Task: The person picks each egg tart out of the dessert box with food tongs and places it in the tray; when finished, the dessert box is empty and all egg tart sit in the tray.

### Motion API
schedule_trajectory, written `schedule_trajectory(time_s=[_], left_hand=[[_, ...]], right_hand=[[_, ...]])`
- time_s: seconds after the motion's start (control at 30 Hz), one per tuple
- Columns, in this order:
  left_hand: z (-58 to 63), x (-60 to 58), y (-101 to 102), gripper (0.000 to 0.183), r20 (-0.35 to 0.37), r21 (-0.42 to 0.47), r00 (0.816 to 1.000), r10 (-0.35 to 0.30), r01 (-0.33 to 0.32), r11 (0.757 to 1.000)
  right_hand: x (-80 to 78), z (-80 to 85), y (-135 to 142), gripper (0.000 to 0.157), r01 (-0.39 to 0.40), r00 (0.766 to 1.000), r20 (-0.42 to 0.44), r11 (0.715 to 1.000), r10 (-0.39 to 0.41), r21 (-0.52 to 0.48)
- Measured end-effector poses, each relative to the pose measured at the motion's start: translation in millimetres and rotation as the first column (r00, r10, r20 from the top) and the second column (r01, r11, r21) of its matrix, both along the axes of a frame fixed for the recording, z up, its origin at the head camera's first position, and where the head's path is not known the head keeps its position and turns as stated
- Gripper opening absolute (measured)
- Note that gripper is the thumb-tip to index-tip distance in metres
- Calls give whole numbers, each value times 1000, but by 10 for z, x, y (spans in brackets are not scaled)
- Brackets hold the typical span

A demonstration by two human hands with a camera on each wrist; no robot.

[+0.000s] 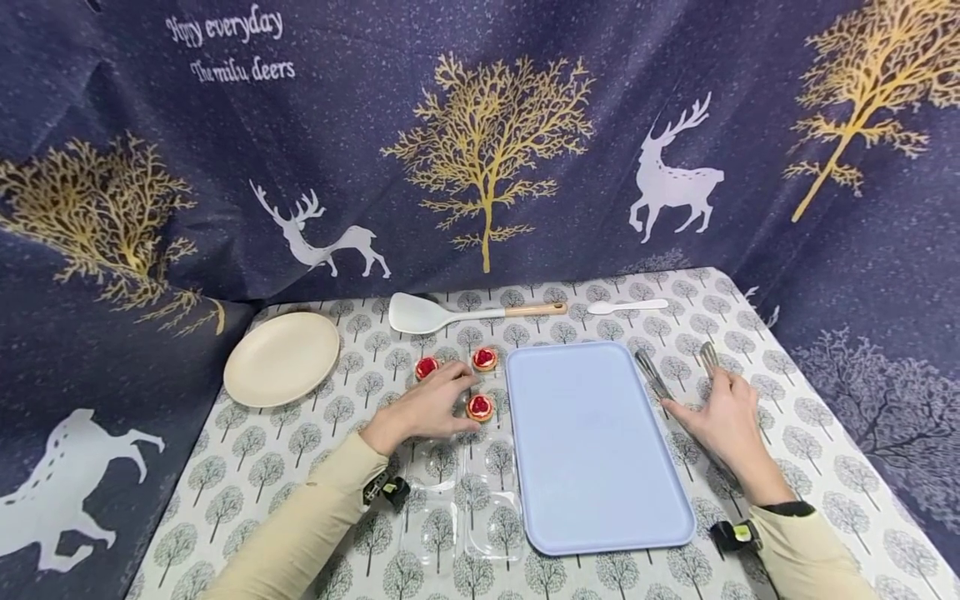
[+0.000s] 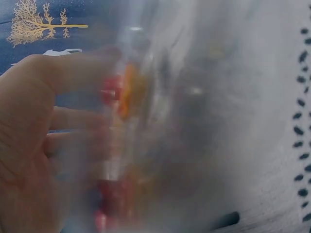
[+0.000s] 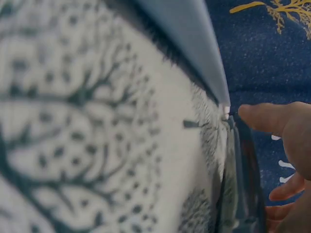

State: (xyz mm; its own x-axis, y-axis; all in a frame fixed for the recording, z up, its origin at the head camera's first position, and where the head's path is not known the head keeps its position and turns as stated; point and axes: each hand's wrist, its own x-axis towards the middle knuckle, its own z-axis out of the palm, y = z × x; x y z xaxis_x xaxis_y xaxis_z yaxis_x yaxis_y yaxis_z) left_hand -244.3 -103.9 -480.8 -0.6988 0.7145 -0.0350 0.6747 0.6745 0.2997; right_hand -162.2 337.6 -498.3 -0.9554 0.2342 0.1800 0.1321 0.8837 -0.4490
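My left hand (image 1: 435, 402) reaches over small red-topped tarts in a clear plastic compartment tray (image 1: 427, 533). One tart (image 1: 480, 407) lies between its thumb and fingers, another tart (image 1: 484, 359) just beyond the fingertips, and a third tart (image 1: 426, 367) is partly covered by the hand. The left wrist view is blurred, with a tart (image 2: 127, 92) beside the outstretched fingers; firm contact cannot be told. On the right, a pair of metal tongs (image 1: 654, 377) lies with arms spread. My right hand (image 1: 726, 421) straddles them, thumb by one arm and fingers by the other.
Right of the clear tray lies a light blue rectangular tray (image 1: 600, 450). A cream plate (image 1: 282, 360) sits at the back left. Along the back edge are a white spatula (image 1: 465, 315) with a wooden handle and a small white spoon (image 1: 627, 307). A patterned curtain hangs behind.
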Motion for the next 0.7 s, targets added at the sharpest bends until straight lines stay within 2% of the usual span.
schedule_trajectory(time_s=[0.2,0.53,0.7], left_hand=[[13,15,12,83,19,6,1000,15,-15,1000],[-8,9,23,83,57,13,998,41,-41,999],[-17,4,29,84,49,1,998,41,-41,999]], right_hand=[[-29,-43,18,112,24,997,79,1000,-25,18],[-48,-66,36,102,19,990,135,998,-27,62],[-46,-58,40,98,11,991,134,998,-20,67]])
